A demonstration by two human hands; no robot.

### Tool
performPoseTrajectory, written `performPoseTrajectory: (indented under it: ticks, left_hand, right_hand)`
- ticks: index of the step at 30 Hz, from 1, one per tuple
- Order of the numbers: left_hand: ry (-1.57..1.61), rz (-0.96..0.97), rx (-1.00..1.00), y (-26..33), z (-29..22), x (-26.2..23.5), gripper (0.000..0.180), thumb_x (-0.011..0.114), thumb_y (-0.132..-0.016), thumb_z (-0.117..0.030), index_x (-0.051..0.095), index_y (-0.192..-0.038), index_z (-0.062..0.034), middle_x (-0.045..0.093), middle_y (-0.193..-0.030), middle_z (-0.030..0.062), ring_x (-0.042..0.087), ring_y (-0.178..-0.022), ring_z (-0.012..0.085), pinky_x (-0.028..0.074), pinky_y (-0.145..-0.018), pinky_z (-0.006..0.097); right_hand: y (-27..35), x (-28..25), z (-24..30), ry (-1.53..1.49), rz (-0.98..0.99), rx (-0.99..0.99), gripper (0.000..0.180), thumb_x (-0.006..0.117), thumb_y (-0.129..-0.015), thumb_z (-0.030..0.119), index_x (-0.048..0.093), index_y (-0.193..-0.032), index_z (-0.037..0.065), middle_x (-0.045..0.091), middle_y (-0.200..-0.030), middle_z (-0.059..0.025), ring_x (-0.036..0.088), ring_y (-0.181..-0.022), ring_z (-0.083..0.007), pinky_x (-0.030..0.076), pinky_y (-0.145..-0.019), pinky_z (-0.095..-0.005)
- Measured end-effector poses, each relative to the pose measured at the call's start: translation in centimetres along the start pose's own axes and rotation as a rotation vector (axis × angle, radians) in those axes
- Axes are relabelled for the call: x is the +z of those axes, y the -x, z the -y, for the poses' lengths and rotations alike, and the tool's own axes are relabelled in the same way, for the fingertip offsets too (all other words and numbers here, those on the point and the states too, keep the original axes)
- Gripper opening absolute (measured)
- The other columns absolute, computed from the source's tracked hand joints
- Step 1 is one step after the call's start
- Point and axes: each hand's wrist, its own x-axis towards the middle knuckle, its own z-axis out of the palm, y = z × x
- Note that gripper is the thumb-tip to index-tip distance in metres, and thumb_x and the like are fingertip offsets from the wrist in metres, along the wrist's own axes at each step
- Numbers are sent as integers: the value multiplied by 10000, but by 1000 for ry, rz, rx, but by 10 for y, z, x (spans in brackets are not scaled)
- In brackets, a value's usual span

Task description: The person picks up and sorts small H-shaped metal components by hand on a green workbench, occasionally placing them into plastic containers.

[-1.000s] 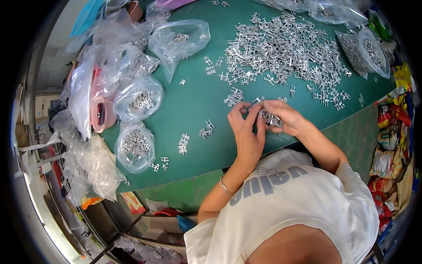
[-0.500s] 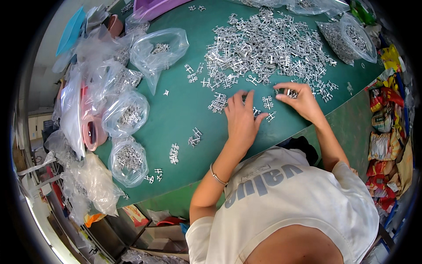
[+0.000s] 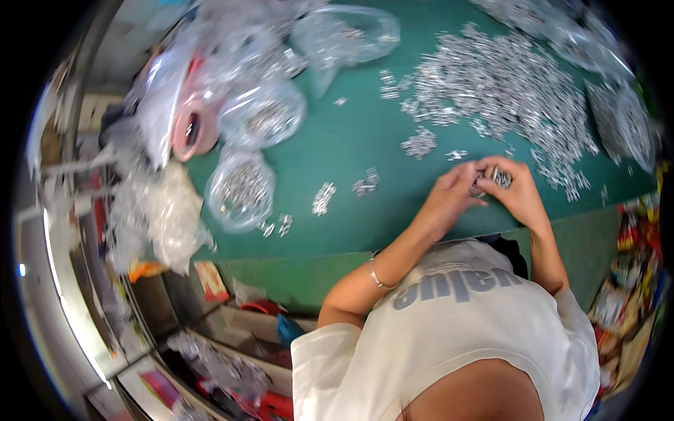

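Observation:
My left hand (image 3: pixel 451 195), with a bracelet on its wrist, meets my right hand (image 3: pixel 521 193) near the table's front edge. In my right hand is a clump of small silver metal parts (image 3: pixel 501 177), its fingers curled round them. My left fingers are bent in against the right ones, with more metal glinting between the two hands; their tips are partly hidden. Just beyond the hands lies a small loose part (image 3: pixel 456 154), with a little heap (image 3: pixel 420 142) to its left. A large spread of the same parts (image 3: pixel 502 88) covers the far right.
Clear plastic bags of parts (image 3: pixel 242 186) line the green table's (image 3: pixel 351 217) left side, near a pink container (image 3: pixel 194 130). Small clusters (image 3: pixel 324 199) lie left of my hands. Another filled bag (image 3: pixel 621 126) stands at the right. Open boxes (image 3: pixel 239 330) sit below the table.
My hands, apart before, have come together. The small groups of parts that lay between them are gone from the table top. The whole view has shifted, so the table appears farther right.

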Motion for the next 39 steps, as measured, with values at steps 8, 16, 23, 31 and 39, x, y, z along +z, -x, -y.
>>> performPoseTrajectory:
  ticks: [8, 16, 23, 31, 39]
  left_hand:
    - [-600, -471, 405, 74, -19, -53, 210, 496, -900, -142, 581, -983, 31, 603, -752, 69, 565, -708, 113, 440, -593, 230]
    - [-90, -659, 492, 123, -40, -126, 202, 442, -915, -97, 521, -1042, 39, 562, -791, 57, 476, -595, 84, 388, -526, 190]
    - [-37, -501, 424, 114, -67, -123, 333, 397, -902, -38, 391, -1206, 100, 542, -1115, 221, 599, -920, 225, 513, -736, 255]
    - [25, -618, 674, 54, -167, -154, 346, 386, -916, -108, 424, -1167, 128, 544, -1117, 233, 558, -1036, 277, 503, -810, 311]
    - [-802, -699, 775, 57, -97, -143, 281, 515, -848, -28, 511, -1111, 69, 591, -1045, 168, 610, -872, 182, 480, -704, 267]
  right_hand:
    - [-2, -9, -9, -356, 116, 178, 184, 544, -866, 133, 530, -739, 1, 459, -604, -4, 368, -422, -47, 234, -357, -181]
    - [-8, 23, -8, -576, 266, 370, 225, 501, -894, 202, 545, -790, 8, 474, -584, -26, 363, -378, -55, 227, -320, -182]
    - [0, 37, -6, -599, 217, 486, 194, 500, -893, 192, 540, -826, 15, 471, -583, -10, 363, -385, -53, 239, -317, -187]
    - [4, 39, -6, -625, 157, 500, 177, 510, -888, 188, 542, -838, 21, 467, -583, -3, 363, -384, -58, 239, -319, -192]
    - [14, 25, -11, -651, 127, 511, 187, 513, -885, 176, 538, -840, -3, 446, -556, -4, 350, -375, -55, 233, -320, -194]
